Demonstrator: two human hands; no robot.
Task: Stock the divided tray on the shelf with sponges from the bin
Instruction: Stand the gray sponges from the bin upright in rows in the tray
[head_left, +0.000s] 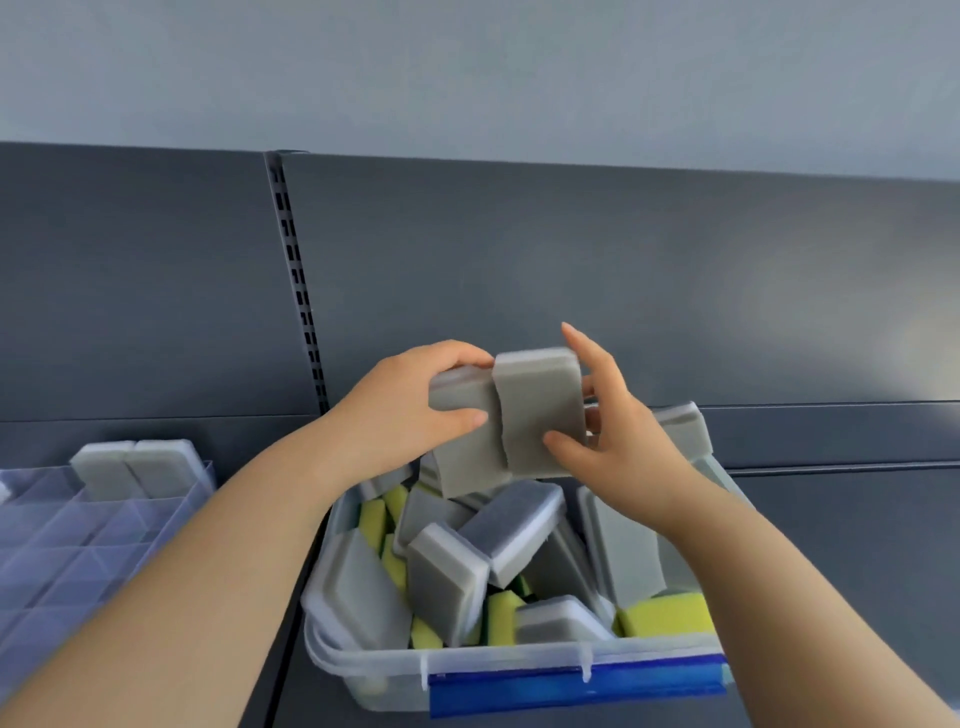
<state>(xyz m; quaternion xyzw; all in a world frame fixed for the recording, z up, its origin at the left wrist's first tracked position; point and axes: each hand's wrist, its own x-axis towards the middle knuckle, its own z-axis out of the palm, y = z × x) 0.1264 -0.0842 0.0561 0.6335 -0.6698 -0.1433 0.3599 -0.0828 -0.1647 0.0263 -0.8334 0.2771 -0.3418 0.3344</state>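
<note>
Both hands hold grey sponges above the bin (498, 670): the left hand (410, 405) grips one sponge (462, 415), the right hand (618, 441) clasps another sponge (540, 410) overlapping it. The divided tray (78, 540) lies left, two sponges (132, 467) standing in it.

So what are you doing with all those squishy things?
A person is lifting grey sponges out of the clear bin, which is full of grey and yellow ones. The left hand grips one grey sponge and the right hand grips another, side by side above the bin. The divided tray to the left holds two grey sponges at its back so far; its other visible compartments are empty.
</note>
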